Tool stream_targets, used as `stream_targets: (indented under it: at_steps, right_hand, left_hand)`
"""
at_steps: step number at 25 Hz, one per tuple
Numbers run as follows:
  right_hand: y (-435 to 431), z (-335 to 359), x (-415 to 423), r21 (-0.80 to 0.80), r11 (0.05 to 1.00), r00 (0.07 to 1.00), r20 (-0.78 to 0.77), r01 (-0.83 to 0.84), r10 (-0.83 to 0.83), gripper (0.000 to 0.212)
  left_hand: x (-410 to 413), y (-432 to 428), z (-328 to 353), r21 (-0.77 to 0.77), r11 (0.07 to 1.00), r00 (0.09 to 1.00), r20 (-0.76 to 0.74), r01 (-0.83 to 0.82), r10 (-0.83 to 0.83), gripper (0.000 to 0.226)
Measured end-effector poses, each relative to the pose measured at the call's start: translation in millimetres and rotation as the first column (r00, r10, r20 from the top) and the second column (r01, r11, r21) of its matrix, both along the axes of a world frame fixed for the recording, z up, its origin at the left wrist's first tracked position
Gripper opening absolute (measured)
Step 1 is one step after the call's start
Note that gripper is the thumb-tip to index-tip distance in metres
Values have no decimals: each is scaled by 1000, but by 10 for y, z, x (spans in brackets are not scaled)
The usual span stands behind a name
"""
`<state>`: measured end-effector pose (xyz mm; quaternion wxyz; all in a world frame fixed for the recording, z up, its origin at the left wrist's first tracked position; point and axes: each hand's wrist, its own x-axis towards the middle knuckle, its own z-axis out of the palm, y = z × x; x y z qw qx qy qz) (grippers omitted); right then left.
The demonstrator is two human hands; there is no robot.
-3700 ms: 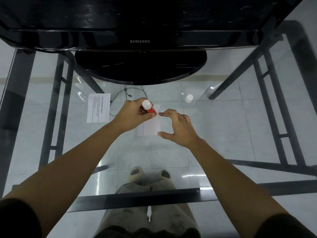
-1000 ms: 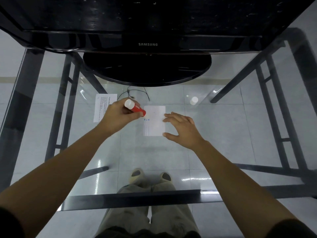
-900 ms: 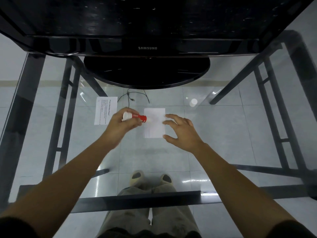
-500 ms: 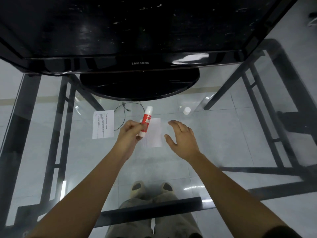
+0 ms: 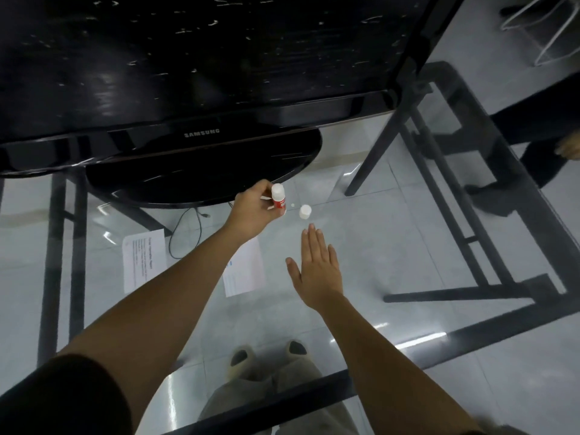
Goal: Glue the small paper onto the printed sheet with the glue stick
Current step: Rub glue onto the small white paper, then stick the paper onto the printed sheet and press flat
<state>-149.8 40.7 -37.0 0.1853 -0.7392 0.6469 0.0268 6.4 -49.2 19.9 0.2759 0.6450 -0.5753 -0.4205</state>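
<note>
My left hand (image 5: 251,211) grips the red and white glue stick (image 5: 278,198), held upright just left of its white cap (image 5: 305,211), which stands on the glass table. My right hand (image 5: 315,268) hovers flat with its fingers together, empty, right of the small paper (image 5: 246,271). That small paper lies flat on the glass, partly under my left forearm. The printed sheet (image 5: 143,259) lies further left, apart from the small paper.
A black Samsung monitor (image 5: 201,73) on a wide oval base (image 5: 204,174) fills the far side of the glass table (image 5: 392,246). A thin black cable (image 5: 185,233) loops near the printed sheet. Another person's dark legs (image 5: 533,158) are at the right edge.
My left hand has carried the glue stick away from the small paper, forward and right toward the cap. My right hand has lifted off the paper. The view has swung right.
</note>
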Motion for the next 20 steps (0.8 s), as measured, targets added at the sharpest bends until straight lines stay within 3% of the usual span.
stream_targets:
  at_steps: [12,15,20]
  right_hand:
    - [-33,-46,3,12,1000,999,-50,2,-2,72]
    - [-34,-24,1,27,1000,998,-62,-14,15,71]
    - [-44,88,57,26,1000,999,-45,6,-5,64]
  left_hand:
    - [-118,-15,-70,-1,996,995,41,86,-85,44]
    - [-15,52,-118,-26,995,990,106,92,-89,57]
    - [454,498,-204,-107,994,959,284,25,6,54]
